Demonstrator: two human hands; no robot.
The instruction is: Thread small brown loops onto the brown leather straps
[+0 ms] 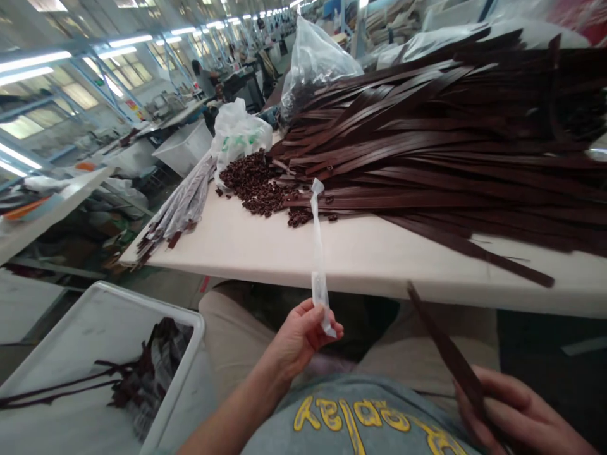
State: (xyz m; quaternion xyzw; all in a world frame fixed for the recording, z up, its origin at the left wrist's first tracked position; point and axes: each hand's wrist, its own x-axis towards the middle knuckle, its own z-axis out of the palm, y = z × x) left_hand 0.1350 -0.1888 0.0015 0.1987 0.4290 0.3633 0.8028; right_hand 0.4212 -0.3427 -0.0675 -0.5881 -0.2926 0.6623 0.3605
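My left hand [308, 335] pinches the lower end of a narrow white translucent plastic sleeve [318, 253], whose upper part reaches over the table's front edge. To the lower right, my right hand [512, 404] grips a dark brown strap [446, 341], its pointed end angled up and left toward the table. The strap and the sleeve are apart. A large heap of long dark brown straps [427, 151] covers the right and back of the table [265, 253]. Beside it lies a pile of small dark brown loops [260, 186].
Grey-wrapped straps [180, 202] lie at the table's left end. A white plastic bag [239, 136] and a clear bag [315, 63] stand behind the loops. At lower left, a white bin [99, 303] holds wrapped straps. A person [206, 79] sits far back.
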